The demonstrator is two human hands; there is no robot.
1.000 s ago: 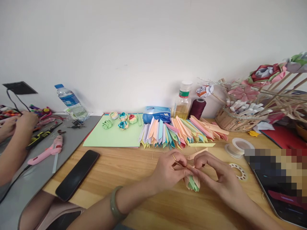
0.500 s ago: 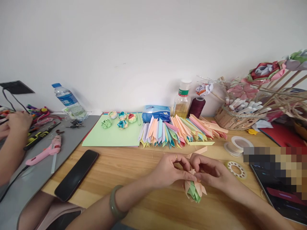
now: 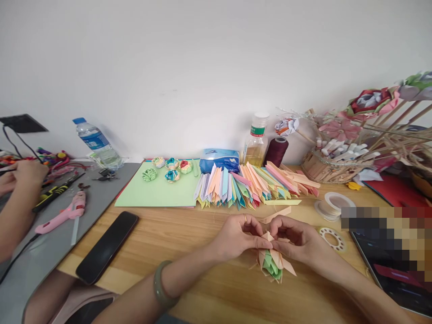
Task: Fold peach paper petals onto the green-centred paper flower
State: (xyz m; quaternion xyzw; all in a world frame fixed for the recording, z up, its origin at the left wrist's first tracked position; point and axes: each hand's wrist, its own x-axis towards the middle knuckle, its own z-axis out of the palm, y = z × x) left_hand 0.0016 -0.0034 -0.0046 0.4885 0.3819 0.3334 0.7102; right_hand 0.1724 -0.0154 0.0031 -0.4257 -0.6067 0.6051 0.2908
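The left hand (image 3: 241, 238) and the right hand (image 3: 299, 238) both pinch the peach-and-green folded-paper piece (image 3: 271, 263) between thumb and fingers, holding it above the wooden counter (image 3: 168, 234). Beyond them lies a row of colored paper strips (image 3: 224, 186); a black phone (image 3: 107, 246) rests left of the left forearm, and a white spool (image 3: 334, 206) stands beyond the right hand.
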